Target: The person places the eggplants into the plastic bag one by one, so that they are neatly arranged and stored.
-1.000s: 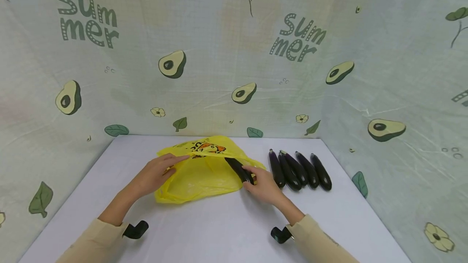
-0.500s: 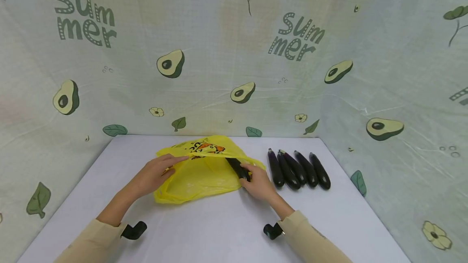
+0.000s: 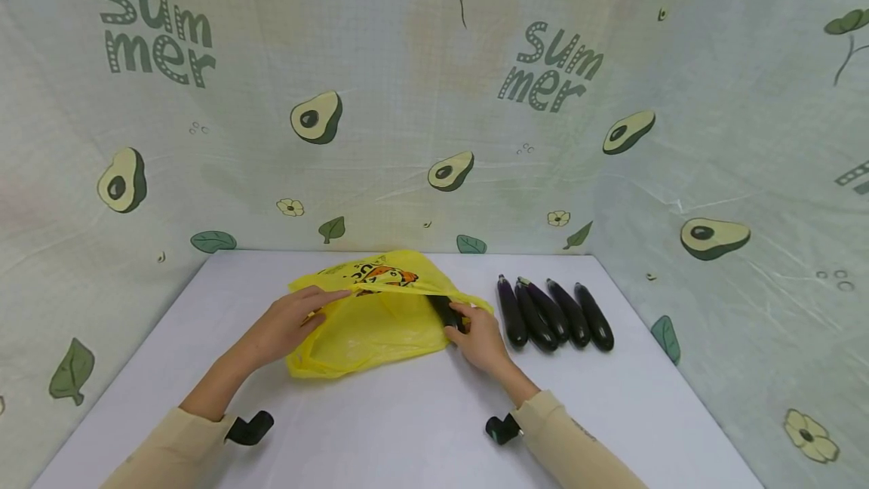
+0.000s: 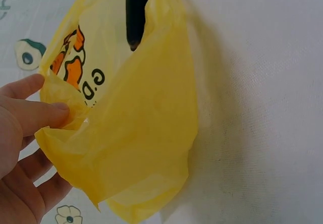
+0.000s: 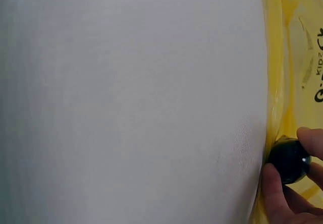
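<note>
Here the right hand grips an eggplant extending into the yellow bag the left hand holds.

Bag: yellow, orange-and-black print. Eggplant at its mouth: near-black. Eggplants toward the worktop's right edge: glossy purple-black. Worktop: plain white. Backdrop beyond far edge: pale grey-green, avocado-and-leaf pattern. Sleeves: beige.

Head view looks down; closer wrist views share the bag.
</note>
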Demonstrator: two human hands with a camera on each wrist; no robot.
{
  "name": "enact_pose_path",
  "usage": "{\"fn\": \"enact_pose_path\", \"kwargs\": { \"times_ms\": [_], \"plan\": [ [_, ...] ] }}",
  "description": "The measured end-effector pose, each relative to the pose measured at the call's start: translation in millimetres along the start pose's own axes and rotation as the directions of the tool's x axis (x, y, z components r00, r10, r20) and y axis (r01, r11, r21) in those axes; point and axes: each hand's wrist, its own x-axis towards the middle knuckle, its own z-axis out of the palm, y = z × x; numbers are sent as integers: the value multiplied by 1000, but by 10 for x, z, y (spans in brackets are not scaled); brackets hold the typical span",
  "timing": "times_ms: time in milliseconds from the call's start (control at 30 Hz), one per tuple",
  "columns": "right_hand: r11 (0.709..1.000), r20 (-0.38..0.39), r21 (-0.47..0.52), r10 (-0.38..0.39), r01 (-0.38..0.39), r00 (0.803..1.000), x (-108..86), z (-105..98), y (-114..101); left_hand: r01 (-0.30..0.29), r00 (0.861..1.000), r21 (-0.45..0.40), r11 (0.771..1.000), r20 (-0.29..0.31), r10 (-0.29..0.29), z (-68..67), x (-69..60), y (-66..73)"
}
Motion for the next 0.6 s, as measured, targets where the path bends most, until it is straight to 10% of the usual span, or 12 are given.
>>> {"fn": "enact_pose_path", "kwargs": {
  "times_ms": [600],
  "plan": [
    [989,-88,100,114,-105,990,18,108,2,-4,1000,7,1000,-14,4,3,3,-8]
  ]
}}
